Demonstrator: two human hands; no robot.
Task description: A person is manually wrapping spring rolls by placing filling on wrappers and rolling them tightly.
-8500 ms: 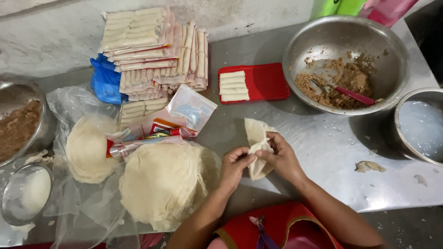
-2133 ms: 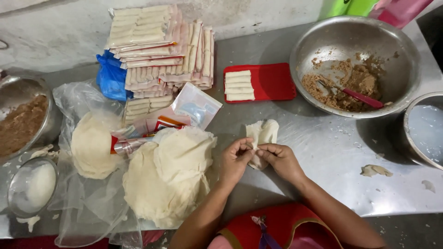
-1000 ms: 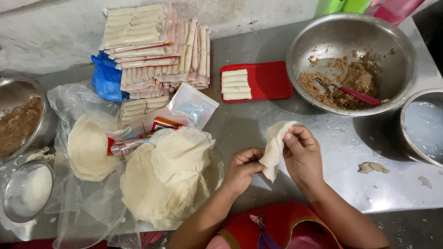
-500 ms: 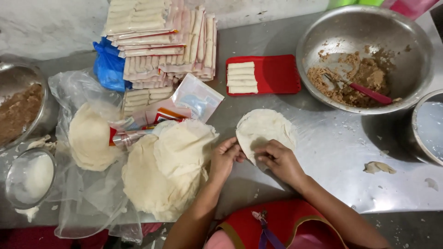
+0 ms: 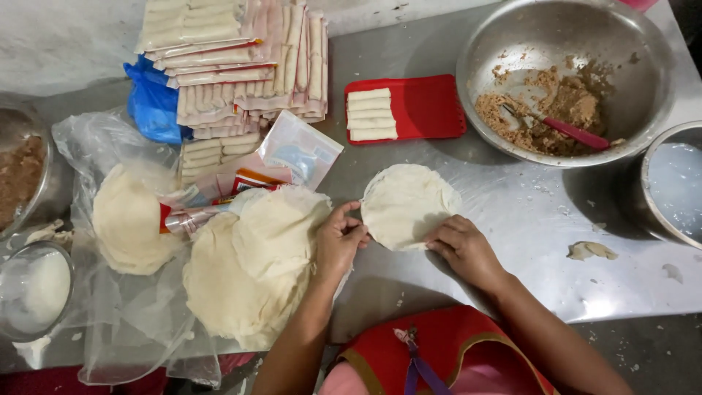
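A steel table (image 5: 512, 249) fills most of the frame. At its upper right sits a large steel bowl (image 5: 567, 73) holding brown filling (image 5: 541, 110) and a red-handled spoon (image 5: 574, 133). At the upper left of the frame lie stacked packs of finished rolls (image 5: 234, 66), with a blue bag (image 5: 153, 102) just beside them. Lower left of centre, a pile of round wrappers (image 5: 248, 271) rests on clear plastic, and a second pile (image 5: 128, 219) lies further left. A red tray (image 5: 424, 106) at top centre carries four rolled pieces (image 5: 373, 115). A second steel bowl (image 5: 673, 183) is cut off by the right edge.

One single wrapper (image 5: 406, 205) lies flat on the table at the middle of the frame, just below the red tray. The left hand (image 5: 338, 245) touches its left edge, fingers curled and pinching lightly at the rim. The right hand (image 5: 464, 249) lies palm down on its lower right edge, fingers pressing it flat and grasping nothing. A small dough scrap (image 5: 591, 250) lies at the right.
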